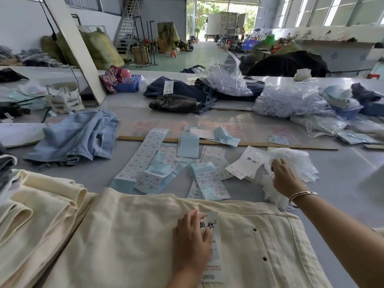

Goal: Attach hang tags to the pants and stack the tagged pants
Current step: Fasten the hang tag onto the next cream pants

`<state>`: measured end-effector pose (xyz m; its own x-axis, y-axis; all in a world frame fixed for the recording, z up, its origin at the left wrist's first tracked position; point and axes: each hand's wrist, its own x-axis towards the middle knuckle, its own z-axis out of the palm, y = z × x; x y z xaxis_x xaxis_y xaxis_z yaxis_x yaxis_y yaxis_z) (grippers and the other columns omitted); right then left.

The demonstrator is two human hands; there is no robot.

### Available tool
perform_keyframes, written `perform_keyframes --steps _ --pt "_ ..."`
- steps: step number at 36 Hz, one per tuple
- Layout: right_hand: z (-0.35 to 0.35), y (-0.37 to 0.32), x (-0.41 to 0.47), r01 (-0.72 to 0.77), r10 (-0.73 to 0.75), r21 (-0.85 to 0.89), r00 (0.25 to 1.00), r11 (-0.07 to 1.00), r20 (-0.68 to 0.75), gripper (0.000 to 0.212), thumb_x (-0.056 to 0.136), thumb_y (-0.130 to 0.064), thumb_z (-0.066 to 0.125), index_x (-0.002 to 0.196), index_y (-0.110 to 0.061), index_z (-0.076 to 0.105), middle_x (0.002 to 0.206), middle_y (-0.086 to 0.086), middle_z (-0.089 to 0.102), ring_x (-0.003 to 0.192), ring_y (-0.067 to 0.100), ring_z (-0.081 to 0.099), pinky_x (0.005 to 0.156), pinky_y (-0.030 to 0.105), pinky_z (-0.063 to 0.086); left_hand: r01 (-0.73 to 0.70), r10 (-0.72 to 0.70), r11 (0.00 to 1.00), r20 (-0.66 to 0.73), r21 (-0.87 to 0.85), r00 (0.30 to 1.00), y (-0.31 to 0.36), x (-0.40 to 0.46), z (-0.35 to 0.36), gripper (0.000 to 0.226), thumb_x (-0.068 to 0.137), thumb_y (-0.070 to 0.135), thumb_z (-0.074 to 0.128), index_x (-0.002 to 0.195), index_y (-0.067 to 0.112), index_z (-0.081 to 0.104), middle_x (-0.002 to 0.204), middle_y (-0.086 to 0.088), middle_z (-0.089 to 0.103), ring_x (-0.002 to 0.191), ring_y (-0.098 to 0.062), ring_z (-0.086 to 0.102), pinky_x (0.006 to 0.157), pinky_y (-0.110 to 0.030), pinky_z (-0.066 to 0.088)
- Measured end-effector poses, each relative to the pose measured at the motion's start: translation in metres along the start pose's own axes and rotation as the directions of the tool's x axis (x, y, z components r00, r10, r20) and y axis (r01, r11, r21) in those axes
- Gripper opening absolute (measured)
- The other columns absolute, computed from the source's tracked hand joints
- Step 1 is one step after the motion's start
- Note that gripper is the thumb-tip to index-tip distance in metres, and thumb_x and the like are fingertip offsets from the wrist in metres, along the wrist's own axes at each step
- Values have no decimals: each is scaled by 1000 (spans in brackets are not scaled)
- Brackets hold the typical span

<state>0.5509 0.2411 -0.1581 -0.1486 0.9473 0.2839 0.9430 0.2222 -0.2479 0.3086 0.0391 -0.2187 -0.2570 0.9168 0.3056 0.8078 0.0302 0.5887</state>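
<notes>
left hand (190,244) flat, fingers together, pressing hang tag (213,246) onto cream pants (124,235) at near table edge | right hand (283,179) reaches into plastic bag (295,161) beside loose tags (244,163), finger state unclear | folded cream stack (41,204) left

Hang tag (213,244) on cream pants (135,235), lower centre: two large black brush characters at its top, "XS" on its right edge; small print below unreadable. White tag (246,163), right of centre: same style of black characters, blurred. Sticker sheets (209,179), centre of desk: "1103#" repeated, "XS" beside some. White bag (65,100), upper left: dark lettering, illegible.
</notes>
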Motion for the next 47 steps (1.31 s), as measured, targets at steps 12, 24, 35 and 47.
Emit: perform_keyframes --steps 12,24,35,47 --pt "-6 3 0 -58 77 173 992 983 -104 26 82 -9 70 102 2 57 103 19 56 83 34 55 74 41 47 23 -23 999 18 -23 1000 -1 2 2 40 66 12 79 104 20 69 117 1 64 106 -23 62 85 -37 47" --pt "-16 -74 -92 50 -224 497 929 867 296 16 87 -19 67 78 -32 63 72 -11 65 70 6 62 72 26 52 -384 360 922 247 55 900 -29 13 -18 39 94 41 49 133 36 51 147 22 36 138 0 32 107 -22 29" --pt "-13 -86 -129 257 -311 358 945 898 101 11 87 -16 67 94 -22 73 90 -10 53 70 -4 47 65 10 33 -432 413 902 272 10 869 -42 8 -54 36 75 11 66 107 26 70 129 0 61 113 -19 61 94 -33 46" --pt "-4 -104 -132 767 -741 -33 629 641 235 24 66 -39 83 87 -45 71 89 -22 65 71 0 60 62 15 47 -215 207 976 198 21 958 -26 -13 -25 42 90 47 55 126 26 58 130 15 55 119 -5 50 101 -18 32"
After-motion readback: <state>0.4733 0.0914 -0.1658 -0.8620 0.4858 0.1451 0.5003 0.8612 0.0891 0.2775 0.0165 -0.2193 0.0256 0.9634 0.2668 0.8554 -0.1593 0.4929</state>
